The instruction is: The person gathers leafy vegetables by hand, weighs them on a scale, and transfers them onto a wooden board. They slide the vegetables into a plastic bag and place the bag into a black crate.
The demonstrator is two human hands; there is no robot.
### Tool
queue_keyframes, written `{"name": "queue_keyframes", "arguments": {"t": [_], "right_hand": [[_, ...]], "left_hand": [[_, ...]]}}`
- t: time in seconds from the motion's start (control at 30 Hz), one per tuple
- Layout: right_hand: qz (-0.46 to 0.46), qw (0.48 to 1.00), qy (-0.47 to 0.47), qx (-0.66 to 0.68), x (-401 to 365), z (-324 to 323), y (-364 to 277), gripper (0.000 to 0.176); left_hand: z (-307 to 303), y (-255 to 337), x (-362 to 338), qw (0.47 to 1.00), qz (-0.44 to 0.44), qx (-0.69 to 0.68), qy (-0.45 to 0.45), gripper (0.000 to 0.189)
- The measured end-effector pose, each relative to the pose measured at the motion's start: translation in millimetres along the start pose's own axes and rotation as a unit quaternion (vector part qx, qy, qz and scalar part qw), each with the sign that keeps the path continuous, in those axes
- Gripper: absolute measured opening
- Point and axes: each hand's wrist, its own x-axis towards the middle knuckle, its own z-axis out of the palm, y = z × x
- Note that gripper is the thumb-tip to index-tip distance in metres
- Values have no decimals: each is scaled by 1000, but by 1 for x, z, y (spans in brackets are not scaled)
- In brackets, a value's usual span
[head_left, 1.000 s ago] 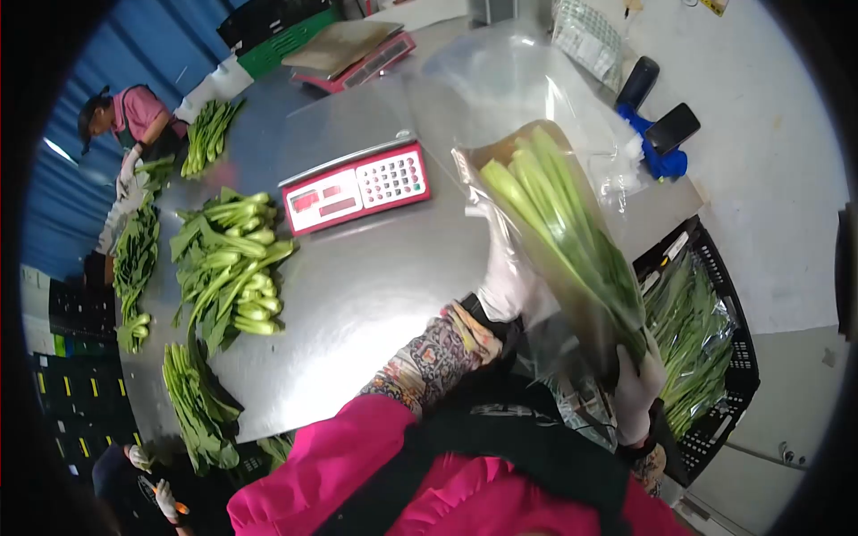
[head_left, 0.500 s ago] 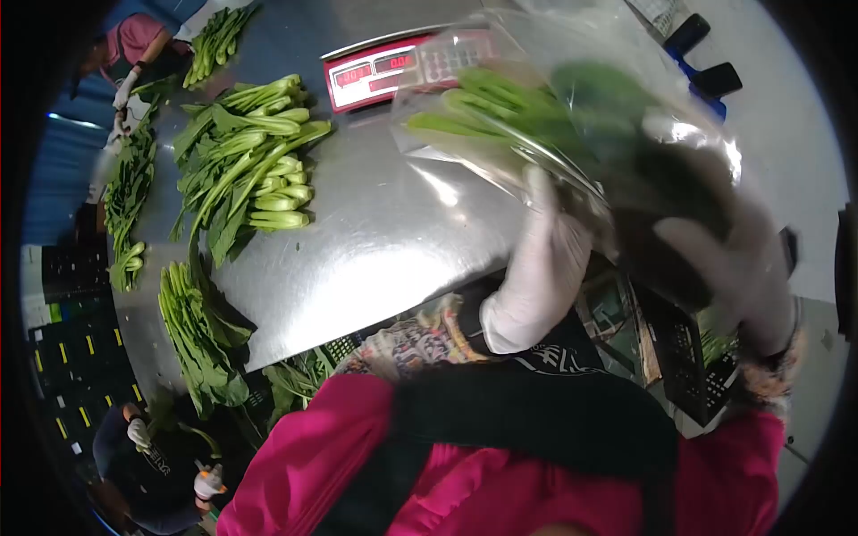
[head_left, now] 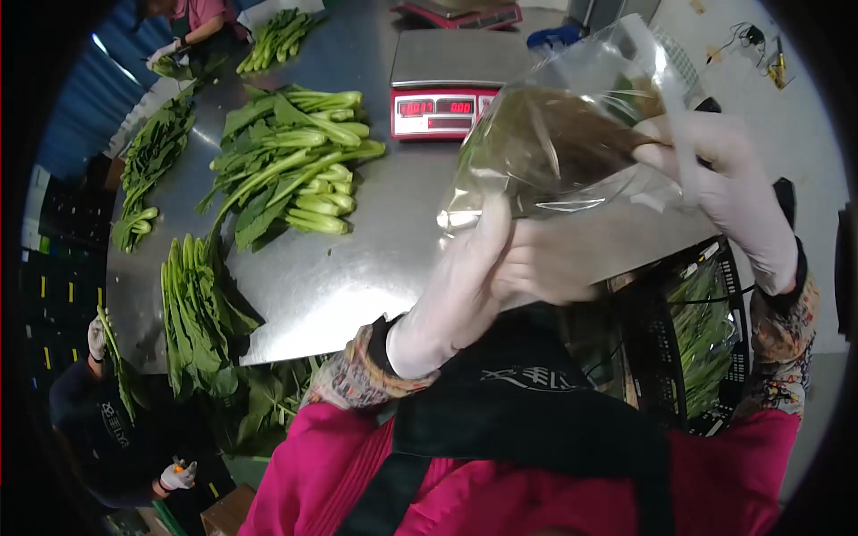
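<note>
A clear plastic bag (head_left: 545,152) is raised in front of me, above the steel table. Its inside looks dark and greenish-brown; glare and blur hide most of the contents. My left hand (head_left: 492,281) grips the bag's lower left end, with the thumb on the near face and the fingers curled beneath. At the bag's right end, my right hand (head_left: 715,165) pinches the plastic between thumb and fingers. Both hands wear white gloves. Just behind the bag stands a red digital scale (head_left: 435,116), its metal pan (head_left: 460,58) bare.
Left of the scale lies a pile of leafy green stalks (head_left: 295,161), with another bunch (head_left: 195,313) at the steel table's (head_left: 313,308) near edge. A black crate (head_left: 666,348) holds bagged greens below right. Co-workers handle greens at far left (head_left: 201,27) and lower left (head_left: 103,393).
The bag has turned and come nearer; the bright stalks seen in it before are now hidden. My right hand has risen to its right end. The view has shifted, showing the scale's pan.
</note>
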Motion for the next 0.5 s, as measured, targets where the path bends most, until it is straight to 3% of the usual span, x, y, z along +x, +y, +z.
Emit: {"name": "queue_keyframes", "arguments": {"t": [0.03, 0.07, 0.13, 0.2, 0.23, 0.27, 0.33, 0.4, 0.43, 0.47, 0.5], "right_hand": [[-53, 998, -8, -35, 6, -3, 1, 18], [-53, 998, 5, -43, 15, -11, -4, 18], [15, 985, -117, -125, 29, -27, -12, 17], [29, 993, -44, -110, 36, -38, -2, 25], [20, 995, -10, -101, 37, -48, -5, 26], [9, 996, 22, -85, 34, -59, -5, 27], [-10, 996, 84, -39, 29, -77, -10, 29], [-33, 988, 149, 12, 18, -94, -13, 31], [-45, 981, 182, 41, 11, -101, -14, 32], [-60, 972, 215, 71, 5, -106, -13, 33], [-76, 961, 247, 102, -2, -108, -11, 34]], "left_hand": [[-26, -8, -2, 974, 90, 186, 91, 67], [-57, -18, 1, 899, 176, 359, 177, 71], [-78, -7, 21, 728, 301, 590, 176, 94], [-82, 5, 54, 721, 338, 592, 122, 117], [-80, 13, 69, 763, 320, 555, 87, 127], [-72, 24, 79, 757, 309, 572, 60, 123], [-83, 32, 108, 810, 295, 506, 30, 106], [-82, 44, 130, 880, 225, 417, 33, 94], [-79, 52, 131, 924, 156, 347, 41, 64], [-89, 59, 142, 935, 140, 319, 65, 47], [-89, 68, 147, 942, 161, 290, 49, 46]]}}
